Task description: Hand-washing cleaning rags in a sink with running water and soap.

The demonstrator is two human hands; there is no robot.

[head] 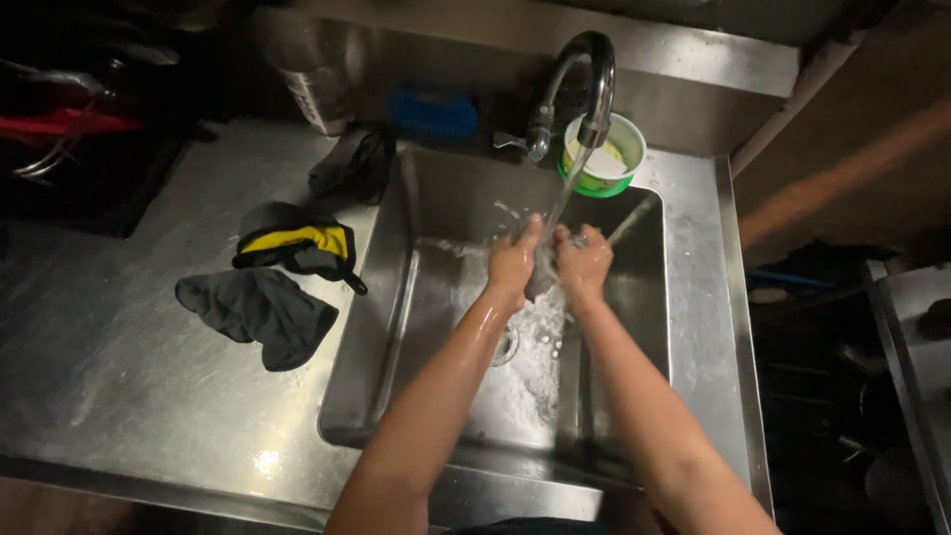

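Observation:
My left hand (512,264) and my right hand (582,266) are pressed together over the steel sink (396,327), under the stream of water from the curved faucet (586,69). Water runs over both hands and splashes down toward the drain (506,346). Fingers of both hands are curled against each other, and I see no object in them. Both forearms are wet and reach in from the bottom of the view.
A green and white tub (606,159) stands behind the faucet. On the steel counter (119,367) left of the sink lie a dark grey cloth (260,313), a black and yellow glove (297,245), another dark cloth (349,163), a blue brush (432,112) and a metal cup (315,84).

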